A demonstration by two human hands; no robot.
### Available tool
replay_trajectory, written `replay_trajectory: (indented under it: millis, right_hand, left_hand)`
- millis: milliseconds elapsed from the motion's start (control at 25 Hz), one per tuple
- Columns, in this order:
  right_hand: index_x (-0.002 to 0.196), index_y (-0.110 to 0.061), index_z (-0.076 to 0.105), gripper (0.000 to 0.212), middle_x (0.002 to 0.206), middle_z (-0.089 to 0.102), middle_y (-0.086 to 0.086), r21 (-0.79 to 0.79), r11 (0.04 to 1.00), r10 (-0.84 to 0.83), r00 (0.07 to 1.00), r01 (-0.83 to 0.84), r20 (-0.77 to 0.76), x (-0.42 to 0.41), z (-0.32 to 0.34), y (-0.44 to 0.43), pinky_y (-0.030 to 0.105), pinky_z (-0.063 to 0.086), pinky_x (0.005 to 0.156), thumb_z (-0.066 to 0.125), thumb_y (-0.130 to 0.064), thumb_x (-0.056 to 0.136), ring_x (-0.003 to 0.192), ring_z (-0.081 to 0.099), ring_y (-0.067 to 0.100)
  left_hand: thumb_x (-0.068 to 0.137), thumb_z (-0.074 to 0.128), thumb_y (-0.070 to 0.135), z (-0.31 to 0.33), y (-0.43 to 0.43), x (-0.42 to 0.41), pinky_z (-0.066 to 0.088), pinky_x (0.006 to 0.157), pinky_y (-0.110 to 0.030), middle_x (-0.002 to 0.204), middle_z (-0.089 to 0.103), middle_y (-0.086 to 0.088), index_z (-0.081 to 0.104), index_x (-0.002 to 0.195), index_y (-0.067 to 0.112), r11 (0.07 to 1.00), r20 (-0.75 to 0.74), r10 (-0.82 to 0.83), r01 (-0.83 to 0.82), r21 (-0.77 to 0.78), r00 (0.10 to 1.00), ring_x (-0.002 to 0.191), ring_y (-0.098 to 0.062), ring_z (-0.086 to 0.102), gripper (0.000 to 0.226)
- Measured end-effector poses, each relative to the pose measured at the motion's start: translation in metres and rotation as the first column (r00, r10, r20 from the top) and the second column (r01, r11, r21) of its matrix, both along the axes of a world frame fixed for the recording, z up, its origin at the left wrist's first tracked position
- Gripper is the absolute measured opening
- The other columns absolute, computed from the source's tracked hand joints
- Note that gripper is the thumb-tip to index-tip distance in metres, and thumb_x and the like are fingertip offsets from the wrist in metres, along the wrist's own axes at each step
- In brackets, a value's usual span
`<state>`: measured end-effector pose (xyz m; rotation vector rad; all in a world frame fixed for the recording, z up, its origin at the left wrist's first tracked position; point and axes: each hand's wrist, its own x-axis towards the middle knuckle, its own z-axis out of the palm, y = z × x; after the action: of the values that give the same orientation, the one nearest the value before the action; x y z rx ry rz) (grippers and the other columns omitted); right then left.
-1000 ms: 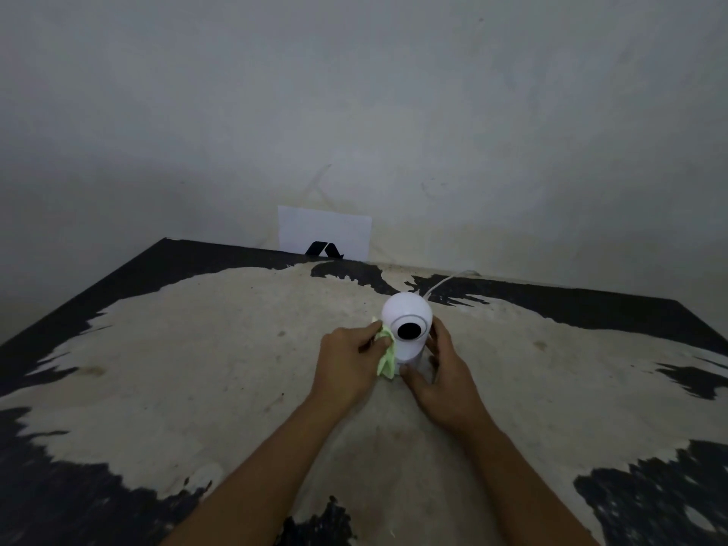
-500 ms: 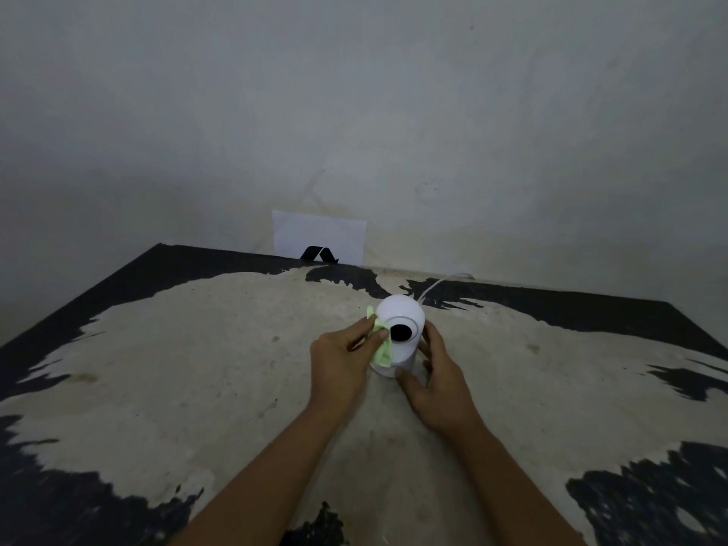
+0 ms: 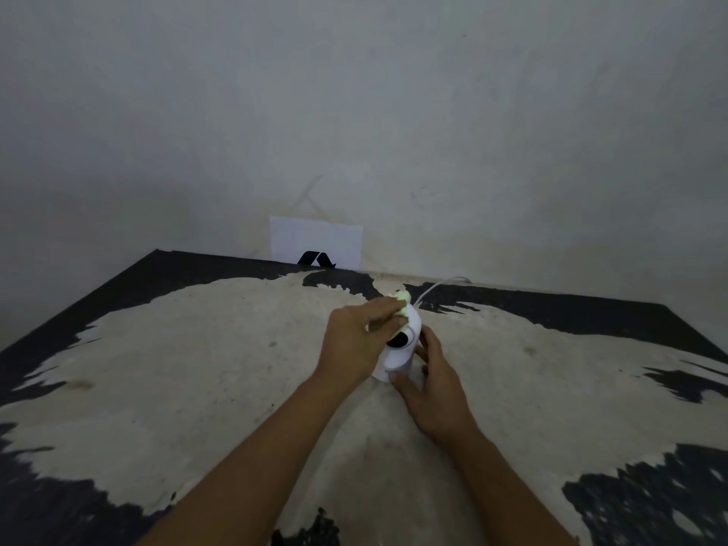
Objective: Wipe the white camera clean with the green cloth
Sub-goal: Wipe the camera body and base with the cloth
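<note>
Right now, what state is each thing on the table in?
white camera: upright on the table, lens facing the wearer.
green cloth: bunched, pressed on the camera's top.
left hand: fingers closed on the cloth.
right hand: steadying the camera's base.
white cable: trailing from behind the camera toward the wall.
table: paint worn, patchy.

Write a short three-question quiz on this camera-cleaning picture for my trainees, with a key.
1. True or false: the left hand presses the green cloth on the top of the white camera.
2. Which hand steadies the camera's base? A left, B right.
3. Fill in: a white ___ runs from the camera toward the wall.

Key: 1 true; 2 B; 3 cable.
</note>
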<state>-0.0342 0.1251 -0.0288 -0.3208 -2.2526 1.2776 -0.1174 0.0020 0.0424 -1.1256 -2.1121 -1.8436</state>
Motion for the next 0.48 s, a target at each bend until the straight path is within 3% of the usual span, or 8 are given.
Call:
replay_trajectory:
  millis: [80,160,240,320,400,480]
  right_hand:
    - [0.135,-0.044,0.029,0.069,0.122,0.054,-0.031,0.044,0.999,-0.004,1.0,0.003,0.013,0.0,0.0,0.0,-0.006,0.035,0.08,0.067,-0.015,0.085,0.108,0.053,-0.011]
    - [0.14,-0.032,0.027,0.07,0.133,0.051,-0.02,-0.004,1.0,-0.008,1.0,0.008,0.026,0.001,0.002,-0.002,-0.007,0.032,0.083,0.068,-0.021,0.085,0.113,0.051,-0.005]
    - [0.143,-0.022,0.027,0.074,0.133,0.046,-0.016,0.007,1.0,-0.018,1.0,0.018,0.009,0.002,0.0,-0.002,-0.007,0.032,0.083,0.069,-0.031,0.083,0.112,0.048,-0.011]
    - [0.143,-0.026,0.027,0.074,0.131,0.045,-0.021,0.036,0.999,-0.009,1.0,0.009,0.0,0.002,-0.002,-0.003,-0.007,0.032,0.083,0.067,-0.037,0.082,0.108,0.045,-0.02]
    - [0.142,-0.029,0.025,0.075,0.131,0.044,-0.021,0.044,0.999,-0.016,1.0,0.016,0.001,0.001,-0.002,-0.002,-0.007,0.032,0.083,0.067,-0.041,0.081,0.109,0.045,-0.014]
    - [0.142,-0.033,0.024,0.076,0.131,0.043,-0.023,0.057,0.998,-0.025,1.0,0.024,0.003,0.0,-0.002,-0.002,-0.005,0.033,0.082,0.066,-0.046,0.079,0.113,0.045,-0.008]
  left_hand:
    - [0.079,0.07,0.003,0.001,0.005,-0.004,0.044,0.102,-0.027,0.124,0.064,-0.01,0.07,0.107,0.005,0.983,-0.159,-0.131,0.107,-0.15,0.979,0.112,-0.01,0.059,0.028]
    - [0.079,0.072,0.007,0.0,0.006,-0.011,0.037,0.105,-0.018,0.131,0.059,-0.003,0.068,0.113,0.009,0.953,-0.232,-0.207,0.142,-0.268,0.95,0.12,-0.005,0.049,0.035]
    - [0.08,0.073,0.015,-0.001,0.001,-0.018,0.032,0.098,-0.003,0.133,0.054,0.009,0.065,0.119,0.018,0.957,-0.154,-0.186,0.144,-0.251,0.97,0.12,0.005,0.046,0.04]
    - [0.082,0.07,0.027,-0.004,-0.006,-0.024,0.034,0.092,0.001,0.131,0.054,0.013,0.061,0.123,0.026,0.971,-0.032,-0.13,0.121,-0.206,0.991,0.119,0.003,0.05,0.042]
    - [0.084,0.066,0.038,-0.009,-0.009,-0.025,0.039,0.085,0.001,0.127,0.062,0.006,0.058,0.126,0.031,0.971,0.013,-0.046,0.048,-0.235,0.999,0.112,-0.004,0.058,0.043]
    - [0.087,0.06,0.043,-0.013,-0.01,-0.024,0.039,0.071,0.003,0.112,0.071,0.0,0.056,0.128,0.029,0.961,-0.013,0.032,-0.034,-0.273,0.999,0.092,-0.003,0.063,0.044]
